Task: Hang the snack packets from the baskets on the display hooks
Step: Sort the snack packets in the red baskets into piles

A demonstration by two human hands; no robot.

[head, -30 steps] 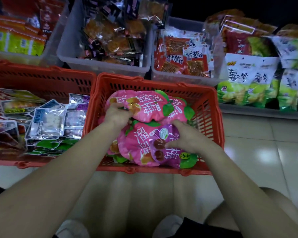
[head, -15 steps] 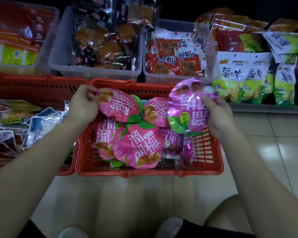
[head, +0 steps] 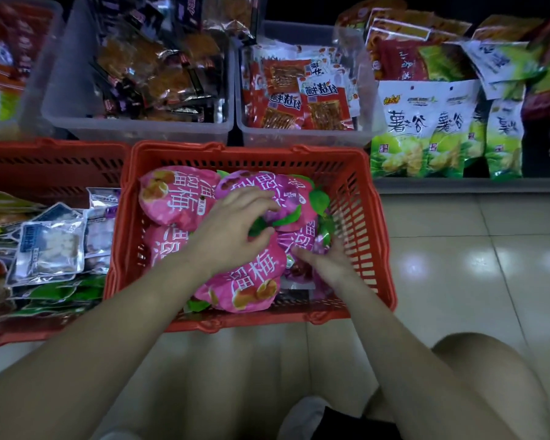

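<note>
Reaching into red basket (head: 251, 151) with left hand (head: 232, 231), pinching pink snack packet (head: 288, 196) toward 1 o'clock between curled fingers and thumb; right hand (head: 331, 265) at 4 o'clock, grip indiscernible among packets.

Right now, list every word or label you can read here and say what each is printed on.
"溜梅": front pink packet in the red basket.
"梅": pink packet at the back left.
"薯之谷": white and green bags on the right.
Not readable: upside-down print on the red packets in the clear bin, the silver pouches, and all small print.
</note>
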